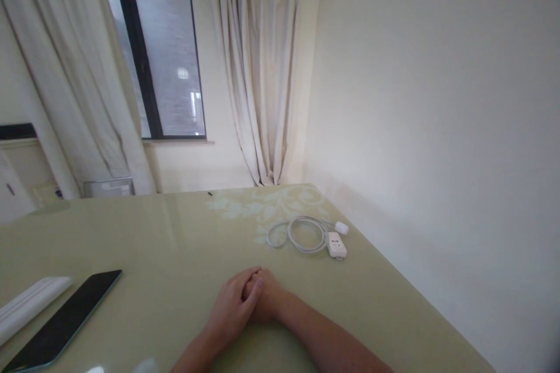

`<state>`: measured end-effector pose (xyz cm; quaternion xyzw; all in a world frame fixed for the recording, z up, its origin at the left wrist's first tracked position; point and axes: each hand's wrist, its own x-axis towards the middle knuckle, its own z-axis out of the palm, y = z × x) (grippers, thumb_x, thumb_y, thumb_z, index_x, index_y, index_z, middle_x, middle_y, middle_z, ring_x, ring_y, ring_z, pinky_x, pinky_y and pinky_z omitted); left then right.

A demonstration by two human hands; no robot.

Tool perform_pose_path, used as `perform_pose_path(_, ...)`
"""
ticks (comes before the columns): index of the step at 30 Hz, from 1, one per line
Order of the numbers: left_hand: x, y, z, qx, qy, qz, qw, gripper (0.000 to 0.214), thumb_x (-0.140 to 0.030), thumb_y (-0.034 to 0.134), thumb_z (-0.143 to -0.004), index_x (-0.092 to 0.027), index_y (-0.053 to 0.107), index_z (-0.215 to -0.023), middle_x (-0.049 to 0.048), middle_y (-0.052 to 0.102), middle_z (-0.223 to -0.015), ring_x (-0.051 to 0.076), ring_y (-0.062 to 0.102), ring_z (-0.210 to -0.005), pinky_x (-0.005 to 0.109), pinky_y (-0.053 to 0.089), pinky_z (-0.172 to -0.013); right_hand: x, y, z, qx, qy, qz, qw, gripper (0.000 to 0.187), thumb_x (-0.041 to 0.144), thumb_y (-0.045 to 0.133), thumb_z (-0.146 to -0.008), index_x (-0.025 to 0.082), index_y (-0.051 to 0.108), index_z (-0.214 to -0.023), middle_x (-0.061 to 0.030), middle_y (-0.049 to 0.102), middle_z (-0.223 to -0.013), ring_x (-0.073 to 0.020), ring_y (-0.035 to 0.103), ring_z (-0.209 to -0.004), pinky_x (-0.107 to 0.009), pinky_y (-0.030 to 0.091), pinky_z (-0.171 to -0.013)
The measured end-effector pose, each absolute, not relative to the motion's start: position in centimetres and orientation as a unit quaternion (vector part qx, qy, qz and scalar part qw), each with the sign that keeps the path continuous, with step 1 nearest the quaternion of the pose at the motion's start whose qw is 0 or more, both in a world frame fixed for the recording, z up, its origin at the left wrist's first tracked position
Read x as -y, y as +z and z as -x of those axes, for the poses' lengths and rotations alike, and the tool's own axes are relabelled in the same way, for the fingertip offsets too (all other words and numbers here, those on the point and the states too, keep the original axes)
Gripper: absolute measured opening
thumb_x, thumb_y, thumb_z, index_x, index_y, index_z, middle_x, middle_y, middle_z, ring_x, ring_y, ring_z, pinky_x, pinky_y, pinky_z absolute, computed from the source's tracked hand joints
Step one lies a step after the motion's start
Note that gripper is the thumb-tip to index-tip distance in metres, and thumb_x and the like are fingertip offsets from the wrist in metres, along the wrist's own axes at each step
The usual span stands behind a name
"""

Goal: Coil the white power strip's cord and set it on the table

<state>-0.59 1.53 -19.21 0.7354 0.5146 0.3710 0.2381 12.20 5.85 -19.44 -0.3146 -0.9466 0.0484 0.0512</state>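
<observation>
L hand [231, 302] & R hand [269, 298] clasped together over desk [153, 233]. Ext. cord [308, 252] coiled on it, ahead-R (prob. light, bendy); socket block [336, 244] looks stiff, best gripped by sides.

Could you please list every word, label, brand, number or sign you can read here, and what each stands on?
No readable text or sign shows.
White socket: plug holes visible; any print is too small to read.
White plug, black slab, window: no lettering visible.
</observation>
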Motion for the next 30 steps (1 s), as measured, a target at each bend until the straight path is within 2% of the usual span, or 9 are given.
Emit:
perform_pose_path(4,-1.2,-19.3,0.5,-0.523,0.379,-0.721,0.249,0.047,-0.053,0.055,-0.096,-0.023,0.077,-0.126,0.0126,0.076,-0.128,0.030,0.071,-0.120,0.048,0.052,-0.110,-5.7,-19.4,-12.2,0.949,0.046,0.308,0.054,0.031,0.031,0.063,-0.092,0.019,0.074,-0.117,-0.0131,0.079,-0.115,-0.0287,0.075,-0.103,-0.036,0.058,-0.083)
perform_pose_path(11,-1.3,-19.7,0.4,-0.516,0.409,-0.716,0.232,0.048,-0.052,0.056,-0.095,-0.019,0.077,-0.124,0.0152,0.074,-0.132,0.032,0.066,-0.126,0.053,0.047,-0.115,-5.5,-18.9,-12.4,0.953,0.028,0.291,0.075,0.035,0.027,0.061,-0.093,0.020,0.070,-0.126,-0.0138,0.075,-0.125,-0.0308,0.074,-0.105,-0.038,0.059,-0.078)
perform_pose_path(18,-1.6,-19.6,0.5,-0.507,0.415,-0.733,0.182,0.037,-0.049,0.058,-0.096,-0.024,0.081,-0.111,0.0116,0.058,-0.154,0.034,0.047,-0.146,0.058,0.036,-0.123,-5.7,-19.4,-12.2,0.953,0.011,0.290,0.090,0.025,0.028,0.063,-0.092,0.020,0.072,-0.115,-0.0113,0.079,-0.115,-0.0273,0.073,-0.095,-0.033,0.053,-0.069)
perform_pose_path(20,-1.4,-19.8,0.5,-0.499,0.421,-0.734,0.184,0.040,-0.049,0.057,-0.097,-0.024,0.077,-0.122,0.0111,0.057,-0.155,0.032,0.045,-0.147,0.058,0.035,-0.124,-5.6,-19.6,-12.3,0.949,0.015,0.298,0.104,0.023,0.028,0.065,-0.090,0.020,0.072,-0.110,-0.0099,0.079,-0.112,-0.0249,0.072,-0.091,-0.031,0.050,-0.067)
perform_pose_path(22,-1.3,-19.8,0.5,-0.490,0.443,-0.726,0.191,0.049,-0.048,0.051,-0.100,-0.024,0.066,-0.141,0.0112,0.055,-0.157,0.029,0.045,-0.148,0.056,0.034,-0.124,-5.5,-19.4,-12.5,0.940,0.022,0.316,0.130,0.024,0.031,0.066,-0.088,0.020,0.071,-0.109,-0.0087,0.079,-0.107,-0.0220,0.070,-0.086,-0.029,0.049,-0.068)
perform_pose_path(24,-1.4,-19.8,0.6,-0.499,0.485,-0.693,0.192,0.055,-0.048,0.044,-0.103,-0.023,0.055,-0.150,0.0127,0.056,-0.154,0.027,0.048,-0.145,0.053,0.037,-0.122,-5.9,-18.6,-13.1,0.920,0.013,0.350,0.178,0.021,0.033,0.063,-0.090,0.019,0.070,-0.103,-0.0084,0.078,-0.099,-0.0207,0.068,-0.083,-0.029,0.049,-0.073)
perform_pose_path(26,-1.7,-19.7,0.7,-0.523,0.520,-0.647,0.195,0.051,-0.050,0.040,-0.103,-0.020,0.060,-0.139,0.0145,0.065,-0.140,0.027,0.060,-0.130,0.049,0.047,-0.112,-7.1,-16.8,-14.5,0.881,-0.018,0.412,0.233,0.019,0.033,0.056,-0.095,0.018,0.069,-0.095,-0.0090,0.075,-0.092,-0.0212,0.066,-0.085,-0.031,0.048,-0.082)
perform_pose_path(28,-2.1,-19.7,0.8,-0.545,0.516,-0.626,0.212,0.044,-0.055,0.043,-0.100,-0.020,0.068,-0.104,0.0106,0.073,-0.103,0.025,0.068,-0.096,0.040,0.056,-0.087,-9.2,-14.2,-16.7,0.826,-0.047,0.502,0.253,0.025,0.032,0.049,-0.100,0.018,0.069,-0.099,-0.0107,0.073,-0.096,-0.0227,0.066,-0.094,-0.033,0.045,-0.089)
perform_pose_path(30,-2.6,-19.8,0.8,-0.558,0.485,-0.631,0.236,0.046,-0.061,0.045,-0.095,-0.022,0.054,-0.072,0.0021,0.058,-0.068,0.019,0.056,-0.066,0.031,0.046,-0.063,-12.1,-11.6,-19.9,0.786,-0.036,0.590,0.184,0.030,0.030,0.042,-0.105,0.019,0.068,-0.114,-0.0124,0.073,-0.113,-0.0237,0.065,-0.107,-0.034,0.044,-0.095)
